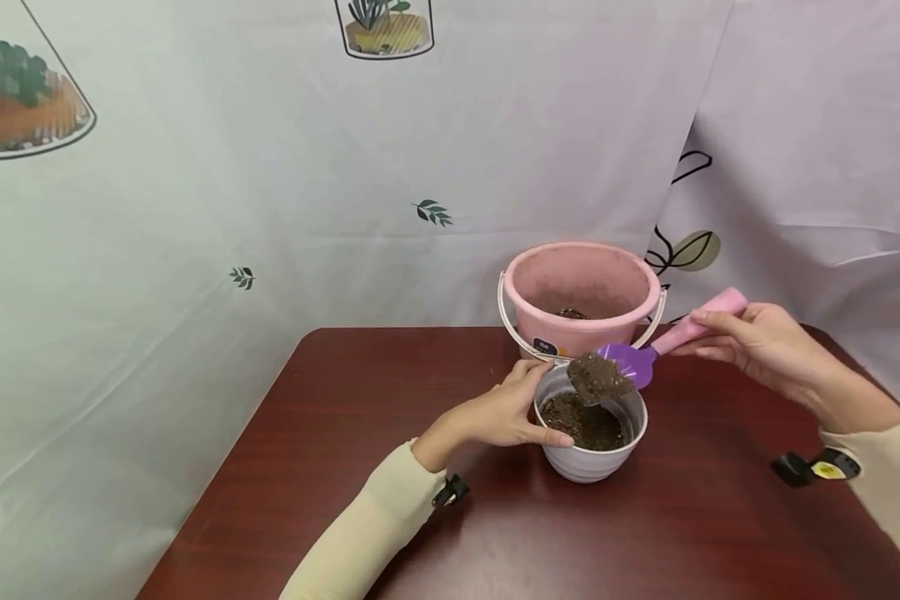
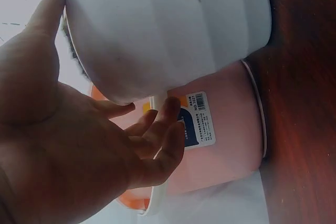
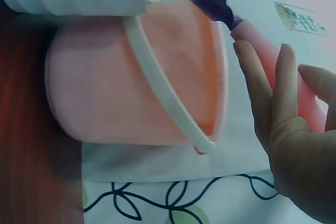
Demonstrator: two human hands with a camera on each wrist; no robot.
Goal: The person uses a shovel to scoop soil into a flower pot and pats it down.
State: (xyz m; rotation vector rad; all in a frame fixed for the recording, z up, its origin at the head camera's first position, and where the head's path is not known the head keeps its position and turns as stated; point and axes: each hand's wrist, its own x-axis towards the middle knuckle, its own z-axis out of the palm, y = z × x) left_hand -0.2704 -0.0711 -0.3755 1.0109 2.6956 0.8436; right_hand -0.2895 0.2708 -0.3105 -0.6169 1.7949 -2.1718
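Observation:
The right hand [image 1: 772, 346] grips the pink handle [image 1: 701, 321] of a small trowel, its purple blade [image 1: 636, 364] tilted over a white pot [image 1: 587, 467]. A clump of dark soil [image 1: 598, 377] lies on the blade, above more soil [image 1: 581, 423] inside the pot. At the pot's left side, the left hand [image 1: 498, 412] holds the rim between thumb and fingers. In the left wrist view the thumb of this hand [image 2: 79, 108] touches the white pot [image 2: 168, 30]. The right wrist view has the right hand [image 3: 294, 108] around the pink handle [image 3: 265, 51].
Directly behind the pot stands a pink bucket [image 1: 581, 333] with a white carrying handle [image 1: 512, 325] and some dark material inside. Both stand on a dark red-brown table [image 1: 390, 392]. A pale printed cloth [image 1: 330, 167] hangs behind and to the left.

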